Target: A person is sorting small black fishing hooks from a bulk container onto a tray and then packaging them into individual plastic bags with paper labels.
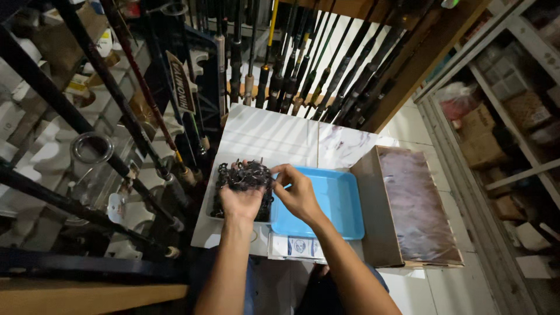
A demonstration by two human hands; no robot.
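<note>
My left hand (240, 201) holds up a tangled clump of small black ring-shaped parts (245, 175) over a clear tray (211, 211) filled with more of the same dark parts. My right hand (297, 189) reaches in from the right, its fingertips pinching at the right edge of the clump. Just right of the clear tray lies a blue plastic tray (335, 201), with nothing visible inside. Both trays rest on a white marbled floor (262, 134).
An open cardboard box (411, 204) stands right of the blue tray. Racks of fishing rods (303, 64) lean behind and at the left (105, 116). A small printed packet (297, 246) lies at the near edge. White shelving with boxes (501, 105) runs along the right.
</note>
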